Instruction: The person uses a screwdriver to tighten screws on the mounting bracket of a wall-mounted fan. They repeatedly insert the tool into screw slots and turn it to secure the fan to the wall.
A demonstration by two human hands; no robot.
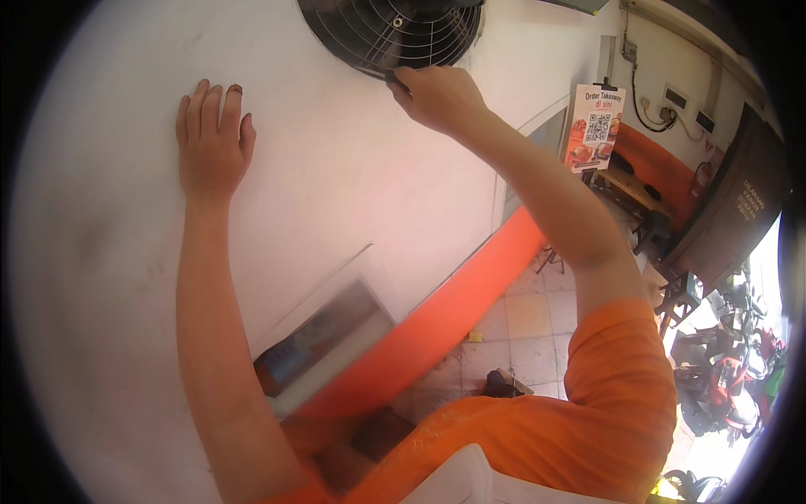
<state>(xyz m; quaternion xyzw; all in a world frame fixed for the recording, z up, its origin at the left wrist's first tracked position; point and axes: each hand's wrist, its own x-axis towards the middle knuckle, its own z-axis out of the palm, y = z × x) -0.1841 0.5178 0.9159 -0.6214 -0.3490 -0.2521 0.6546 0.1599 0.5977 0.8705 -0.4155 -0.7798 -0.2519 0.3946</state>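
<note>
A black round fan (432,32) with a wire guard is set in the white wall (336,168), its upper part cut off by the picture's edge. Against the lower rim of the guard is my right hand (445,97), fingers closed in a pinch. Something dark shows at the fingertips, too small to name. Lower down and to the left, my left hand (210,139) rests flat on the wall with its fingers stretched out, holding nothing. A dark band circles one of its fingers near the tip.
An orange band (437,311) runs along the wall's lower part, beside a recessed opening (327,336). Far below lies a tiled floor (520,323). At right hang a printed poster (598,126) and a dark banner (730,202); motorbikes (730,386) stand outside.
</note>
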